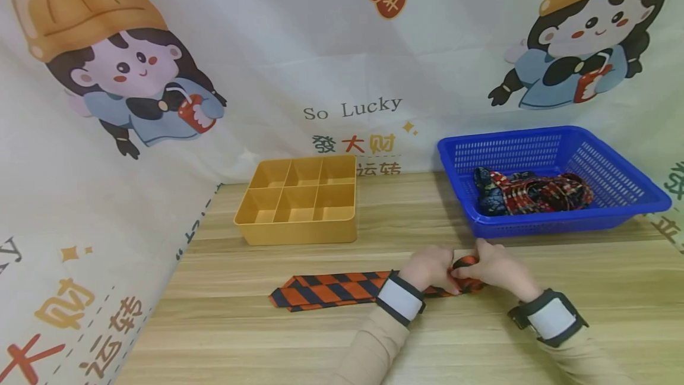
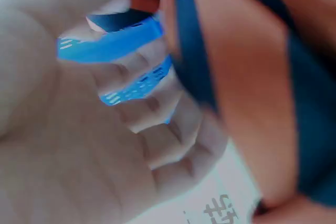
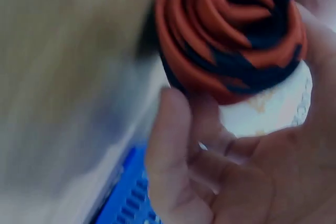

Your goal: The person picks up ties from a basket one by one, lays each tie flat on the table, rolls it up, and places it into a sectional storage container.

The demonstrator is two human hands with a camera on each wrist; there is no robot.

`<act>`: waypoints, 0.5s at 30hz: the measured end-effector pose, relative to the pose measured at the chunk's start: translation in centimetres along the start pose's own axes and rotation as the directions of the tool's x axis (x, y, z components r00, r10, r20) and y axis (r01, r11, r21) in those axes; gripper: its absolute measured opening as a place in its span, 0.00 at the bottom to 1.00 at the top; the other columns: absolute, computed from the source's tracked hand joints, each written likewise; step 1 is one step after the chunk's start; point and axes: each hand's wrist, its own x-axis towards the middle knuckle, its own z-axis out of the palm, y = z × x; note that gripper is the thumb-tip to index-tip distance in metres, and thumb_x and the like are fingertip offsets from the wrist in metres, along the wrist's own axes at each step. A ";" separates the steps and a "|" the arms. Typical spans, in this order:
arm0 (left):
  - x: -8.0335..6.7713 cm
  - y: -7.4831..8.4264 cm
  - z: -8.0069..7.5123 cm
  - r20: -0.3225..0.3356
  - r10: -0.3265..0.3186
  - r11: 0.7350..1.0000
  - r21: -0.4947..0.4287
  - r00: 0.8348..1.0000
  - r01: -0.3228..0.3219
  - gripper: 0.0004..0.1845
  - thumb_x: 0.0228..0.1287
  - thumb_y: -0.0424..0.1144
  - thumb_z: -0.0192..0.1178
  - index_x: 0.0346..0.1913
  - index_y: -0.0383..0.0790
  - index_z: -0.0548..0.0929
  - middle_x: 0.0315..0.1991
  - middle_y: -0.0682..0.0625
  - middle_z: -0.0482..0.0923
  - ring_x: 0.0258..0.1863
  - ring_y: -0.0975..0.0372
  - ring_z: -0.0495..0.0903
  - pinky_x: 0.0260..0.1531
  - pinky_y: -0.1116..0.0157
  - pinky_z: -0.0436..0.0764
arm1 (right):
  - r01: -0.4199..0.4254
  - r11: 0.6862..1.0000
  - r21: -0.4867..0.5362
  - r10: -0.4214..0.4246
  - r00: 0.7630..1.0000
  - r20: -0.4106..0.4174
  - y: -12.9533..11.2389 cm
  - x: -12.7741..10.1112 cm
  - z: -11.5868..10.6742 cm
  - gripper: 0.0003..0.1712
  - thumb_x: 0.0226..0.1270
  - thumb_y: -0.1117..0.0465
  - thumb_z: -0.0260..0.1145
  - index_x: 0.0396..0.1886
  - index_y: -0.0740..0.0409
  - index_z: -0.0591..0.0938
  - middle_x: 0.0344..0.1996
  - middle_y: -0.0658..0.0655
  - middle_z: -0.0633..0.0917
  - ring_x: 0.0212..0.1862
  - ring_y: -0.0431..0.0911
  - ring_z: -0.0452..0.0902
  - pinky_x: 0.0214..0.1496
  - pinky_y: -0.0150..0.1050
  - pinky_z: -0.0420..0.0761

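A necktie (image 1: 336, 290) with orange and navy stripes lies lengthwise on the table, its pointed wide end to the left. Its other end is wound into a roll (image 3: 231, 40), whose spiral layers show in the right wrist view. My left hand (image 1: 429, 267) holds the tie at the left side of the roll, fingers bent behind the striped cloth (image 2: 252, 77) in the left wrist view. From the right, my right hand (image 1: 499, 267) grips the roll between thumb and fingers. Parts of the roll are hidden by both hands.
Behind the right hand stands a blue plastic basket (image 1: 540, 223) with several patterned, bundled cloth pieces (image 1: 545, 193) inside. A yellow box (image 1: 299, 233) divided into several compartments sits at the back left. A printed cloth backdrop (image 1: 299, 46) borders the wooden table (image 1: 240, 343).
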 end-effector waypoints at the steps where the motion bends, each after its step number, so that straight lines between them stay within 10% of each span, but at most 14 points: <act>1: 0.0 0.1 -0.1 -0.018 0.039 0.999 0.003 0.999 -0.039 0.31 0.44 0.56 0.73 0.50 0.46 0.77 0.47 0.55 0.80 0.45 0.66 0.79 0.39 0.75 0.76 | 0.003 1.000 0.001 -0.003 1.000 -0.009 -0.2 0.0 0.2 0.31 0.50 0.46 0.70 0.38 0.68 0.71 0.27 0.58 0.76 0.28 0.48 0.71 0.26 0.38 0.69; 6: -0.1 0.7 -0.5 -0.093 0.163 0.987 0.025 0.982 -0.161 0.43 0.43 0.58 0.73 0.62 0.42 0.70 0.53 0.51 0.78 0.51 0.64 0.78 0.45 0.76 0.75 | 0.066 0.997 0.041 -0.066 0.998 0.002 0.0 0.2 0.2 0.29 0.52 0.50 0.69 0.40 0.69 0.70 0.27 0.59 0.76 0.29 0.48 0.71 0.28 0.37 0.70; 15: 0.0 0.9 -0.2 -0.098 0.097 0.989 -0.100 0.990 -0.107 0.29 0.40 0.44 0.77 0.46 0.45 0.74 0.40 0.56 0.78 0.35 0.69 0.75 0.31 0.78 0.72 | 0.053 0.948 0.315 -0.129 0.966 0.224 1.9 0.1 -1.7 0.26 0.64 0.45 0.63 0.38 0.67 0.76 0.25 0.51 0.78 0.28 0.41 0.76 0.31 0.36 0.79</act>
